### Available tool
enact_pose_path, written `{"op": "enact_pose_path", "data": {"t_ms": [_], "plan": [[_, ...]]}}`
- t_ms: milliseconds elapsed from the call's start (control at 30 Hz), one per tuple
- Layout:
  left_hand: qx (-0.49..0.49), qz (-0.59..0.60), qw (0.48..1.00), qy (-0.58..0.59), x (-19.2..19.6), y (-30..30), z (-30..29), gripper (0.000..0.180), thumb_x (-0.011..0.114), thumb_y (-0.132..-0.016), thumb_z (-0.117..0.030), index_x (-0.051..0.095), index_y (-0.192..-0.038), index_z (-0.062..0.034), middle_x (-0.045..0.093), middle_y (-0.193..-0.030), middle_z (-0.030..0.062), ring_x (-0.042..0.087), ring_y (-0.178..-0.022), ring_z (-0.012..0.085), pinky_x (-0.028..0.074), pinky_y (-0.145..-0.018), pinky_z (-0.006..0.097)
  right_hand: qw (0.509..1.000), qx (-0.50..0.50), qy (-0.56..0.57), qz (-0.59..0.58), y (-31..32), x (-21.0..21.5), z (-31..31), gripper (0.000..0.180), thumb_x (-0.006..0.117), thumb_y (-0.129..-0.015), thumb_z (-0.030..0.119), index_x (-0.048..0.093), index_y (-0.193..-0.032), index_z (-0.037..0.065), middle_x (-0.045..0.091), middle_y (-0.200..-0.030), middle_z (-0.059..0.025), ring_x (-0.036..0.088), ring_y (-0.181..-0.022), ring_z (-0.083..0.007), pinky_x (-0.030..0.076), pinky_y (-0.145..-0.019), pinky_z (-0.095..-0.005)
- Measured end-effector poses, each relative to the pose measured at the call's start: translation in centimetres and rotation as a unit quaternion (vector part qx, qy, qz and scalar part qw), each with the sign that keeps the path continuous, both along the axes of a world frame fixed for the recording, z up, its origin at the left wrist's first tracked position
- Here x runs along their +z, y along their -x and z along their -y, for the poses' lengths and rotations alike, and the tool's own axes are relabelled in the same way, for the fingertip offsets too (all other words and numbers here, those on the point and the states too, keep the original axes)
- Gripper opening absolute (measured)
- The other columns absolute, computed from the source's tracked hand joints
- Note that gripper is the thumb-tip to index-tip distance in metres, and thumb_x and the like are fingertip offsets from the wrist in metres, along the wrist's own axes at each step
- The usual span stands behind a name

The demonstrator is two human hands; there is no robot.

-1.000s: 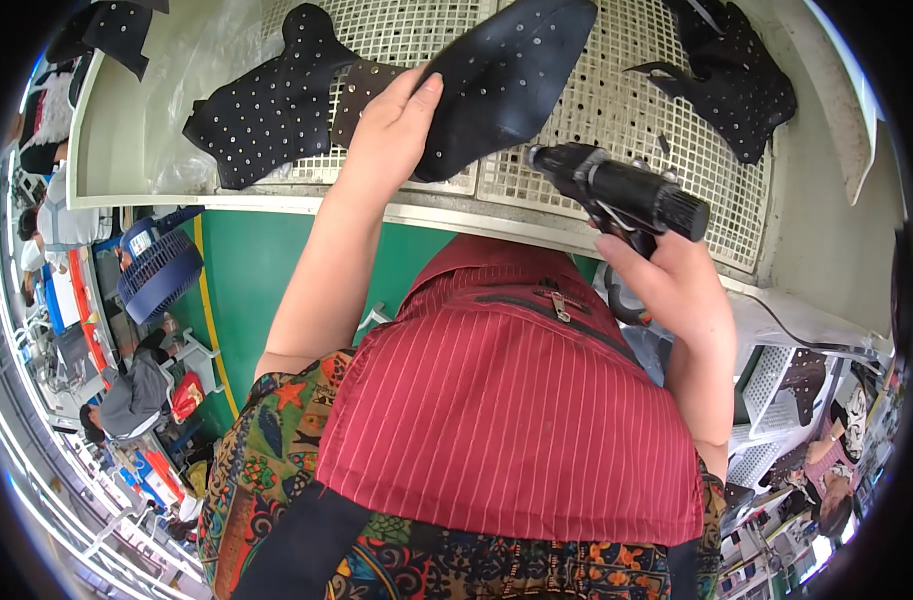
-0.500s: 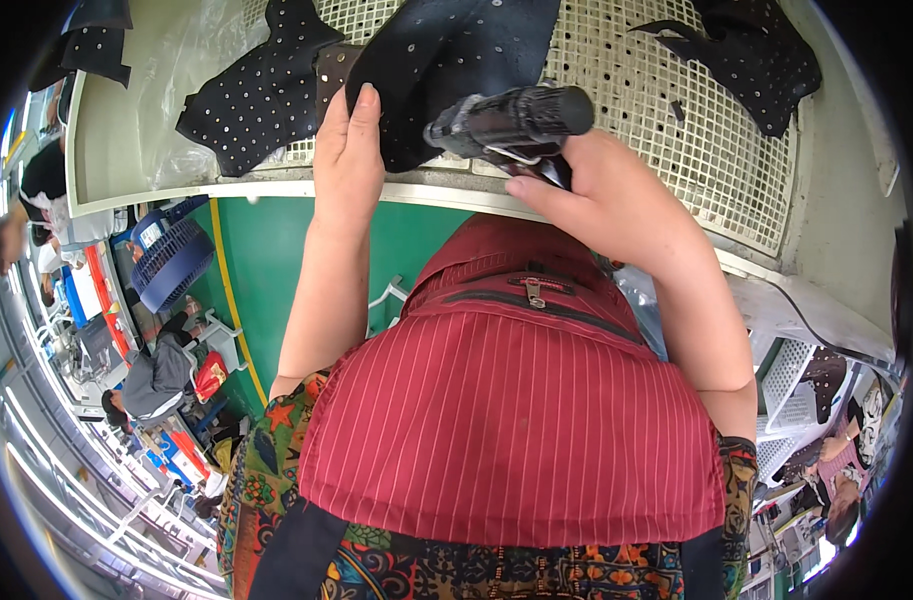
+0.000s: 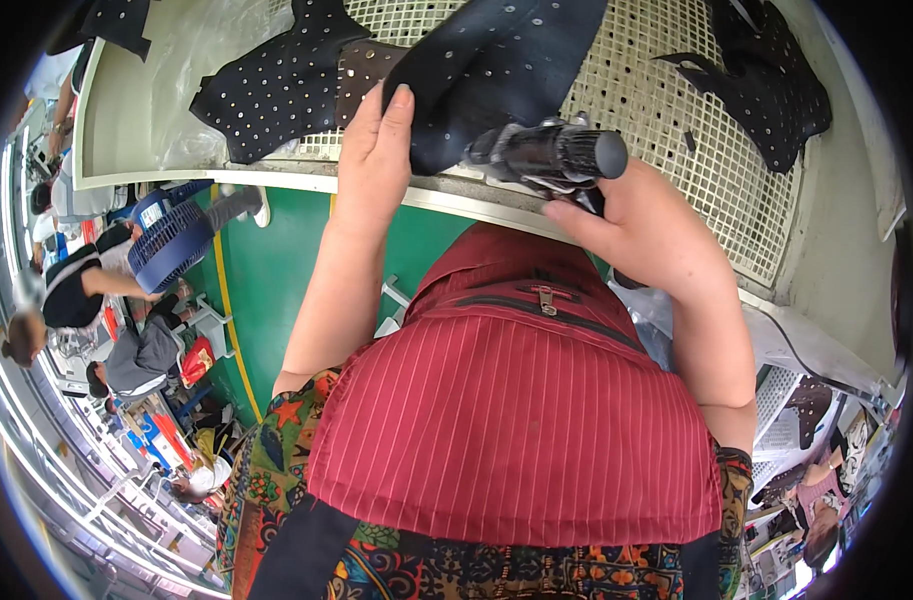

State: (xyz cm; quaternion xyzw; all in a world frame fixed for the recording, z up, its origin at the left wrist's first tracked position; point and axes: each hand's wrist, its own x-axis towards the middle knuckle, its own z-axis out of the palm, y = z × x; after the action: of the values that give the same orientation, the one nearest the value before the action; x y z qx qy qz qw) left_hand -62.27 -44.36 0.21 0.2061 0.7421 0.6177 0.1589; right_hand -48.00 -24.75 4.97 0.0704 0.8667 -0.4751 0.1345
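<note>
My left hand [image 3: 374, 160] grips the near left edge of a black leather-like piece [image 3: 506, 70] dotted with small metal eyelets or studs. Closed around a black spray gun [image 3: 556, 155] with a ridged round end is my right hand [image 3: 648, 220]; most of its fingers are hidden behind the tool. The gun points left, close to the near edge of the held piece. Beside my left fingers lies a brown dotted piece [image 3: 361, 68], next to another black dotted piece [image 3: 276, 85]. A further black piece [image 3: 776, 85] rests on the right.
The pieces lie over a pale perforated grid [image 3: 736, 190] inside a cream tray-like bench with a raised front rim [image 3: 296, 184]. Clear plastic film [image 3: 191, 110] covers its left part. At left are a blue fan [image 3: 168, 243] and a person in black [image 3: 81, 285]; more people sit beyond.
Both hands, the spray gun and the held piece appear shifted slightly right and down, as does the bench. At left, a person in black now reaches toward the fan.
</note>
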Motion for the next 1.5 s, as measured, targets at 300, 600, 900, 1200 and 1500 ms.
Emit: {"op": "enact_pose_path", "data": {"t_ms": [300,600,900,1200,1500], "plan": [[-0.035,0.028,0.997,0.066,0.7,1.3,-1.1,0.037,0.048,-0.099,-0.026,0.056,-0.120,0.0028,0.064,-0.108,0.0078,0.057,-0.098,0.0127,0.044,-0.088,0.026,0.994,-0.062,-0.011,-0.084,-1.0,0.0,-0.1,0.035,0.066,-0.080,0.019,0.055,-0.108,0.000,0.063,-0.086,-0.0220,0.061,-0.082,-0.0409,0.049,-0.072,-0.0420],[-0.086,-0.017,0.989,0.116,-0.2,2.8,-2.5,0.038,0.047,-0.096,-0.028,0.057,-0.118,0.0011,0.066,-0.102,0.0207,0.063,-0.097,0.0314,0.046,-0.087,0.035,0.992,-0.091,-0.086,-0.018,-2.2,1.5,-0.3,0.033,0.066,-0.081,0.017,0.055,-0.108,0.002,0.064,-0.083,-0.0194,0.062,-0.078,-0.0385,0.048,-0.069,-0.0403],[-0.099,-0.068,0.979,0.166,-0.4,4.0,-3.7,0.033,0.047,-0.095,-0.028,0.060,-0.112,-0.0035,0.066,-0.098,0.0210,0.061,-0.094,0.0382,0.047,-0.082,0.040,0.967,-0.252,-0.003,-0.049,-5.2,1.5,-2.5,0.029,0.066,-0.084,0.012,0.060,-0.109,-0.002,0.064,-0.084,-0.0054,0.056,-0.078,-0.0119,0.047,-0.072,-0.0283],[-0.139,-0.262,0.943,0.152,5.2,6.1,-3.3,0.024,0.052,-0.094,-0.018,0.060,-0.109,-0.0007,0.065,-0.091,0.0163,0.062,-0.083,0.0306,0.048,-0.076,0.033,0.885,-0.417,0.185,0.090,-8.1,-5.2,-6.9,0.029,0.060,-0.090,0.020,0.055,-0.108,-0.002,0.068,-0.094,-0.0107,0.062,-0.073,-0.0155,0.050,-0.063,-0.0291],[-0.297,-0.402,0.855,0.139,9.7,5.0,-5.0,0.014,0.058,-0.085,-0.015,0.063,-0.097,-0.0080,0.065,-0.089,0.0100,0.061,-0.085,0.0325,0.049,-0.072,0.041,0.900,-0.262,-0.329,-0.113,-3.7,8.1,-1.9,0.021,0.069,-0.080,0.018,0.065,-0.094,0.003,0.064,-0.087,-0.0151,0.064,-0.080,-0.0305,0.049,-0.070,-0.0391]]}}
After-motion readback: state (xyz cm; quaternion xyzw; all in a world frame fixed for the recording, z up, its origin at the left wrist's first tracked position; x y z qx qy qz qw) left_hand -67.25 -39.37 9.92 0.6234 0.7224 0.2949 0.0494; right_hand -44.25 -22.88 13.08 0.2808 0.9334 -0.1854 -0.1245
